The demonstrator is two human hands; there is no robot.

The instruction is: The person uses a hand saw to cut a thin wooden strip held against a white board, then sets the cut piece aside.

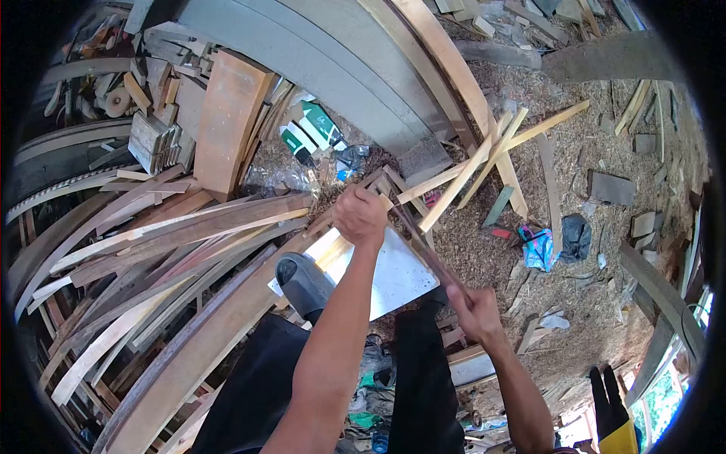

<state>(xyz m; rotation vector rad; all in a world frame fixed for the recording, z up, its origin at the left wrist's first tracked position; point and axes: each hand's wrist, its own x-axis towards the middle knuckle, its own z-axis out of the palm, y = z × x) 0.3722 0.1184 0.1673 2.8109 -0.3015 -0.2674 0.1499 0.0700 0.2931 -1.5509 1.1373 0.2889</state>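
Observation:
My left hand (359, 217) is closed in a fist around a pale wood piece (333, 255), whose lower part lies over a white board (401, 274). The wood's end shows just past my knuckles. My right hand (474, 312) is wrapped round the near end of a long, narrow dark strip (429, 256), thin like a blade seen edge-on. Its far end reaches up beside my left fist, close to the wood's end. A dark slide sandal (302, 284) rests on the white board's left side, next to the wood.
Curved timber planks (204, 333) are stacked on the left. A large curved grey beam (302, 60) spans the top. Crossed pale battens (484, 163) lie on the shavings-covered ground to the right, near a blue packet (538, 248) and a black bag (575, 237). Green-and-white boxes (321, 123) sit ahead.

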